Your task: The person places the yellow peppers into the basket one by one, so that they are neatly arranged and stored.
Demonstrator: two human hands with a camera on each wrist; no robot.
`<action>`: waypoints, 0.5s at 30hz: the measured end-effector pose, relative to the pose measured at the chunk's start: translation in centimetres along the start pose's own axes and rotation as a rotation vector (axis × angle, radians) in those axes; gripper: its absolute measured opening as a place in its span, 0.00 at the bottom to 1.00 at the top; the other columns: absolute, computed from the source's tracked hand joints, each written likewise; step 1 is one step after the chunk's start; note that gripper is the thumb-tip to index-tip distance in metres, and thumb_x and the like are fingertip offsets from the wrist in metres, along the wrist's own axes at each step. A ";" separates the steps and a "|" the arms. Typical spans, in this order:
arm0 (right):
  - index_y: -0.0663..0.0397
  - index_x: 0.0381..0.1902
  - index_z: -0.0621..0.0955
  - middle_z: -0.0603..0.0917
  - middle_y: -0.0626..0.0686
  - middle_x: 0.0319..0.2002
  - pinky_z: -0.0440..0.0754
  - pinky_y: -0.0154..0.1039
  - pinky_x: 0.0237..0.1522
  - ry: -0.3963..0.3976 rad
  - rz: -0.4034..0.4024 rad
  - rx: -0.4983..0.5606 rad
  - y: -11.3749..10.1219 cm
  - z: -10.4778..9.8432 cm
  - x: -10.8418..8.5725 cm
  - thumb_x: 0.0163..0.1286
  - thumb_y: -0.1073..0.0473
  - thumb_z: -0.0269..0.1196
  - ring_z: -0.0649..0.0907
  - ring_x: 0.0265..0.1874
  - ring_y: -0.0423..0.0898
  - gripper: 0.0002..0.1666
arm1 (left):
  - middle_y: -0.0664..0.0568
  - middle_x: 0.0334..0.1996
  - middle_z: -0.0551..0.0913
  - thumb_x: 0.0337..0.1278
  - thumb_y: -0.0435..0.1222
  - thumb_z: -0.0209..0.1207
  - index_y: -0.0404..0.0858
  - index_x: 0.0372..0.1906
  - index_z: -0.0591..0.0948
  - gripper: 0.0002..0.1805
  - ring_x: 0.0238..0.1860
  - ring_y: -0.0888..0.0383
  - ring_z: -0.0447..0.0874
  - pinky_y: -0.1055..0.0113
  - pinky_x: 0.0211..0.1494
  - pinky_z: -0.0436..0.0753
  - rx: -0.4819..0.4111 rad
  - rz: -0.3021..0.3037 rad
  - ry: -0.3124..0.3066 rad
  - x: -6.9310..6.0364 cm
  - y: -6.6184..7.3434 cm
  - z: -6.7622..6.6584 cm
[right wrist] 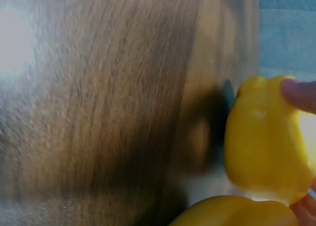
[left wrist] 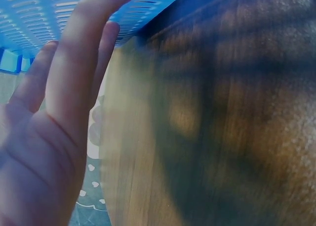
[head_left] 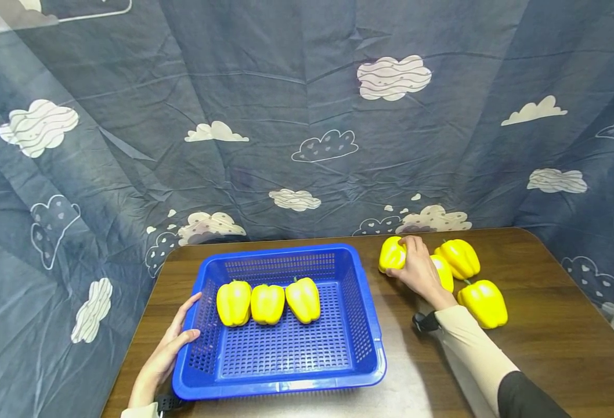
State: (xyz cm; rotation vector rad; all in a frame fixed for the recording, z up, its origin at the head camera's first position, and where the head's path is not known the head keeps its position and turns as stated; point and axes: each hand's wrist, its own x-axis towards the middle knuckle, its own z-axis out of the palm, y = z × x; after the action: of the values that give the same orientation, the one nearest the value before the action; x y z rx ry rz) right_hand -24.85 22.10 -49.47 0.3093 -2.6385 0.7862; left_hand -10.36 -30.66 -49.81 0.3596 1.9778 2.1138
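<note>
On the left, my left hand (head_left: 167,348) holds the left rim of a blue plastic basket (head_left: 281,391), the thumb lying over the edge. Several of its fingers (left wrist: 74,72) lie along the slotted wall in the left wrist view. Three yellow bell peppers stand in a row inside the basket, one of them the middle pepper (head_left: 267,304). At the back right, my right hand (head_left: 419,270) grips another yellow bell pepper (head_left: 392,254) between thumb and fingers. In the right wrist view that pepper (right wrist: 264,137) shows the thumb on one end. Whether it touches the table cannot be told.
Three more yellow bell peppers lie beside my right hand: one partly hidden pepper (head_left: 444,273), a rear pepper (head_left: 459,259) and a front pepper (head_left: 483,303). The brown wooden table (head_left: 557,342) ends at a dark cloth backdrop (head_left: 286,75) with cloud prints.
</note>
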 end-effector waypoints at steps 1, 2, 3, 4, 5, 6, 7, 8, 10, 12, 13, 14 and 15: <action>0.71 0.50 0.69 0.68 0.69 0.50 0.69 0.59 0.50 0.009 -0.001 0.014 -0.1 -0.1 -0.1 0.37 0.61 0.78 0.69 0.50 0.66 0.43 | 0.46 0.64 0.53 0.64 0.27 0.42 0.47 0.75 0.47 0.37 0.57 0.58 0.71 0.57 0.51 0.77 0.002 0.004 -0.002 0.0 0.0 0.0; 0.71 0.50 0.69 0.67 0.69 0.51 0.68 0.59 0.51 0.015 -0.002 0.029 -0.2 -0.3 -0.2 0.38 0.61 0.78 0.69 0.51 0.66 0.43 | 0.46 0.65 0.52 0.64 0.27 0.42 0.48 0.75 0.47 0.37 0.57 0.58 0.71 0.57 0.51 0.77 0.002 0.010 -0.008 0.1 0.0 0.1; 0.72 0.51 0.69 0.67 0.69 0.52 0.68 0.59 0.53 0.020 -0.004 0.045 -0.3 -0.4 -0.3 0.38 0.61 0.77 0.69 0.52 0.66 0.43 | 0.46 0.65 0.52 0.64 0.26 0.42 0.48 0.75 0.47 0.37 0.57 0.58 0.71 0.57 0.51 0.77 0.003 0.015 -0.012 0.1 0.0 0.1; 0.72 0.51 0.69 0.67 0.70 0.52 0.67 0.59 0.54 0.023 -0.006 0.061 -0.5 -0.7 -0.4 0.38 0.61 0.77 0.69 0.53 0.66 0.44 | 0.47 0.64 0.54 0.64 0.26 0.42 0.48 0.75 0.48 0.37 0.57 0.57 0.71 0.57 0.51 0.78 0.000 0.018 -0.015 0.1 0.0 0.1; 0.72 0.52 0.69 0.68 0.70 0.52 0.66 0.59 0.55 0.028 -0.010 0.078 -0.7 -0.9 -0.5 0.39 0.62 0.77 0.68 0.53 0.66 0.44 | 0.47 0.64 0.54 0.64 0.26 0.42 0.48 0.75 0.48 0.37 0.57 0.57 0.72 0.56 0.51 0.78 -0.003 0.018 -0.017 0.1 0.0 0.1; 0.72 0.52 0.69 0.68 0.70 0.52 0.65 0.58 0.56 0.032 -0.011 0.094 -0.9 -1.1 -0.6 0.39 0.62 0.77 0.68 0.54 0.65 0.44 | 0.48 0.64 0.55 0.64 0.26 0.42 0.49 0.75 0.48 0.37 0.56 0.57 0.72 0.56 0.50 0.78 -0.008 0.013 -0.015 0.1 0.1 0.1; 0.72 0.52 0.69 0.69 0.70 0.52 0.65 0.58 0.56 0.036 -0.016 0.106 -1.1 -1.4 -0.7 0.39 0.62 0.77 0.69 0.54 0.65 0.44 | 0.48 0.63 0.56 0.64 0.26 0.42 0.49 0.75 0.48 0.37 0.56 0.56 0.73 0.55 0.50 0.78 -0.012 0.009 -0.016 0.0 0.1 0.1; 0.72 0.52 0.69 0.69 0.70 0.51 0.65 0.58 0.56 0.040 -0.021 0.116 -1.3 -1.6 -0.7 0.39 0.63 0.77 0.69 0.54 0.65 0.44 | 0.47 0.63 0.56 0.64 0.26 0.42 0.49 0.75 0.48 0.37 0.56 0.55 0.73 0.54 0.50 0.78 -0.017 0.003 -0.013 0.0 0.1 0.1; 0.71 0.53 0.68 0.70 0.69 0.49 0.65 0.57 0.55 0.044 -0.027 0.131 -1.7 -2.1 -0.9 0.40 0.63 0.77 0.69 0.53 0.64 0.44 | 0.46 0.62 0.57 0.64 0.26 0.42 0.49 0.75 0.47 0.37 0.55 0.54 0.74 0.53 0.49 0.79 -0.017 -0.008 -0.004 0.0 0.2 0.1; 0.70 0.53 0.68 0.71 0.68 0.49 0.66 0.57 0.53 0.048 -0.033 0.142 -2.0 -2.5 -1.0 0.40 0.62 0.77 0.69 0.52 0.64 0.43 | 0.45 0.62 0.55 0.64 0.26 0.42 0.48 0.75 0.47 0.37 0.54 0.54 0.74 0.53 0.49 0.79 -0.013 -0.016 0.007 0.0 0.2 0.2; 0.70 0.53 0.68 0.71 0.68 0.49 0.66 0.57 0.53 0.049 -0.038 0.144 -2.1 -2.7 -1.1 0.40 0.62 0.77 0.69 0.52 0.64 0.44 | 0.44 0.62 0.55 0.64 0.27 0.42 0.48 0.75 0.47 0.37 0.54 0.54 0.74 0.54 0.49 0.79 -0.010 -0.017 0.009 0.0 0.2 0.2; 0.70 0.53 0.68 0.71 0.67 0.49 0.66 0.57 0.52 0.050 -0.043 0.146 -2.3 -2.8 -1.1 0.41 0.62 0.76 0.69 0.52 0.64 0.44 | 0.44 0.62 0.55 0.64 0.27 0.42 0.48 0.75 0.47 0.37 0.54 0.54 0.74 0.54 0.49 0.79 -0.004 -0.012 0.007 0.0 0.2 0.2; 0.69 0.54 0.68 0.71 0.67 0.50 0.66 0.57 0.52 0.051 -0.048 0.148 -2.4 -3.0 -1.2 0.41 0.61 0.76 0.69 0.52 0.64 0.44 | 0.44 0.62 0.55 0.64 0.27 0.42 0.48 0.75 0.47 0.37 0.54 0.54 0.74 0.54 0.49 0.79 -0.002 -0.013 0.008 0.0 0.2 0.2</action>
State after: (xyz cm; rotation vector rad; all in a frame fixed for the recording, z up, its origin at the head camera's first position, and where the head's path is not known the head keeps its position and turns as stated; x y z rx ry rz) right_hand -22.15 21.91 -46.48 0.3849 -2.5211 0.9627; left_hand -10.30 -30.53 -49.60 0.3370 1.9773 2.1124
